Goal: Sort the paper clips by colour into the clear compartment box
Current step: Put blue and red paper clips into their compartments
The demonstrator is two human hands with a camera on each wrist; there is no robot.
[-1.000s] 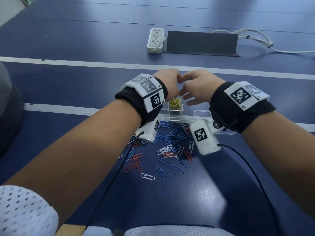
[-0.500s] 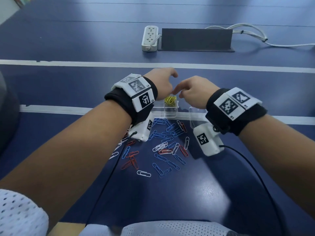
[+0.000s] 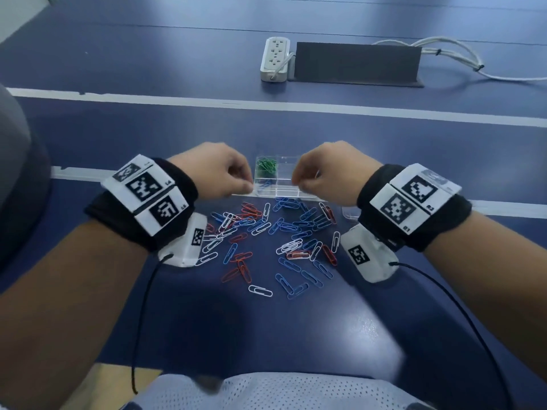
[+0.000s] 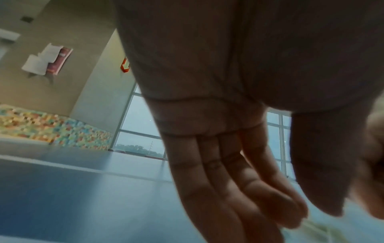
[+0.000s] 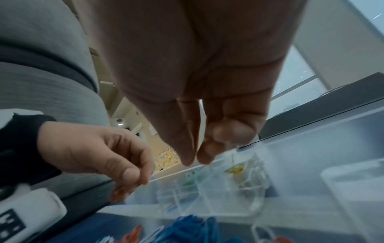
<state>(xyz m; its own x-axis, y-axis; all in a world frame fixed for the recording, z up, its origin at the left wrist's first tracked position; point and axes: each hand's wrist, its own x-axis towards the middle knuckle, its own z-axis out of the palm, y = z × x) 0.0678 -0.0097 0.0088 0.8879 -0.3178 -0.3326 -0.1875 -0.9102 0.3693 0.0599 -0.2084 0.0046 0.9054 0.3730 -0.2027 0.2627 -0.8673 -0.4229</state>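
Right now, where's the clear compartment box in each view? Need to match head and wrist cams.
Head: clear compartment box at centre, between the two hands, just beyond the loose clips.
Left wrist: not in it; the palm and fingers fill the picture.
Right wrist: lower centre-right, blurred, below the fingertips.
Shared landmark: left hand, at the box's left in head, left-centre in right wrist.

blue table (image 3: 177, 128) w/ white stripes; power strip (image 3: 274, 59), dark panel (image 3: 356, 65); big windows (image 4: 141, 121), beige walls (image 4: 62, 92).

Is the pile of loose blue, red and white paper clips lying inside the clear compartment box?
No, the loose paper clips lie on the blue table, nearer the person than the clear compartment box.
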